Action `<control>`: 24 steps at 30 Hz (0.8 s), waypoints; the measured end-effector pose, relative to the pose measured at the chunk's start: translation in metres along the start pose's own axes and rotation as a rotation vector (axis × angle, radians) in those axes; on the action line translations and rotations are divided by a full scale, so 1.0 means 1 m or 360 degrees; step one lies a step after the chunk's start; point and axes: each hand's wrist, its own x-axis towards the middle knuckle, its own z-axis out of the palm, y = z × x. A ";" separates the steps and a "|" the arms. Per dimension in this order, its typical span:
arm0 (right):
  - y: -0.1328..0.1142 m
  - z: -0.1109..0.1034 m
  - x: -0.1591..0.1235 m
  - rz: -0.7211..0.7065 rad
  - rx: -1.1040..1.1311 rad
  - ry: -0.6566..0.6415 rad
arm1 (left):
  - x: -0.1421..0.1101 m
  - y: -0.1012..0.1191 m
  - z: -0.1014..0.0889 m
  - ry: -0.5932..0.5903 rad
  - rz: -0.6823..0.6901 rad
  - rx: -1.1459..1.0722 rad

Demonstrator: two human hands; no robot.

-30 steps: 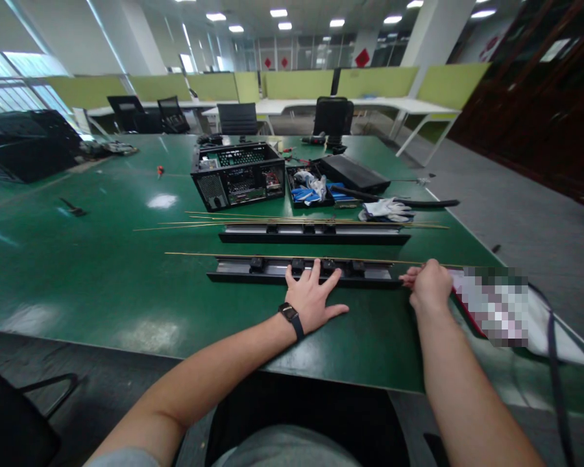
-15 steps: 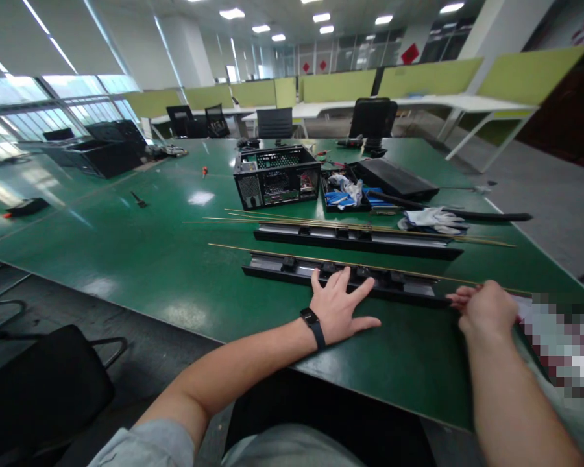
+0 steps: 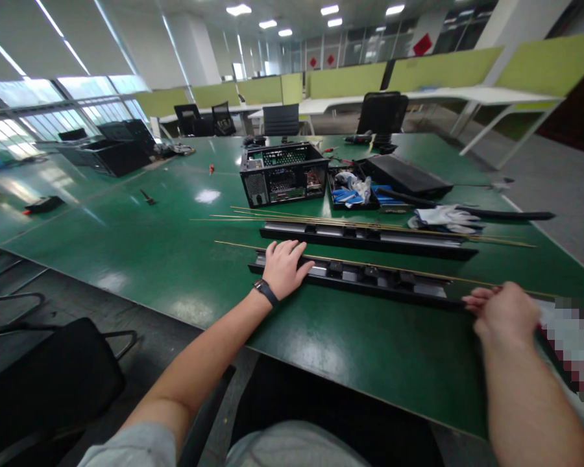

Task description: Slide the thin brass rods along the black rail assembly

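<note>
Left-hand grip [image 3: 285, 269], spread, rests across the left end of the nearer long black, silver-lined rail [image 3: 360, 287] running left-to-right on the green surface [image 3: 370, 353]; curled right hand [image 3: 506, 316], hold undeterminable, sits at its right end.

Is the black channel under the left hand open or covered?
The channel is open where visible: silvery interior and black blocks show beside the left hand.

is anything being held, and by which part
The left hand lies over the left part of the nearer black rail; the right hand is curled at the rail's right end. Whether either holds anything cannot be told.
</note>
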 end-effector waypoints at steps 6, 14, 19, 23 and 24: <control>0.001 0.000 0.003 -0.0103 0.0012 -0.0010 | 0.006 -0.009 0.013 -0.0040 0.0025 0.0023; 0.000 -0.008 0.017 -0.0127 0.0042 0.0110 | 0.019 -0.003 0.025 0.0035 -0.0035 0.0006; -0.003 -0.011 0.020 -0.0151 0.0095 0.0153 | 0.015 -0.007 0.029 0.0155 -0.0118 -0.0017; -0.005 -0.013 0.023 -0.0151 0.0118 0.0191 | 0.013 -0.009 0.031 0.0199 -0.0130 -0.0045; -0.006 -0.014 0.024 -0.0153 0.0116 0.0200 | 0.014 -0.010 0.031 0.0204 -0.0127 -0.0051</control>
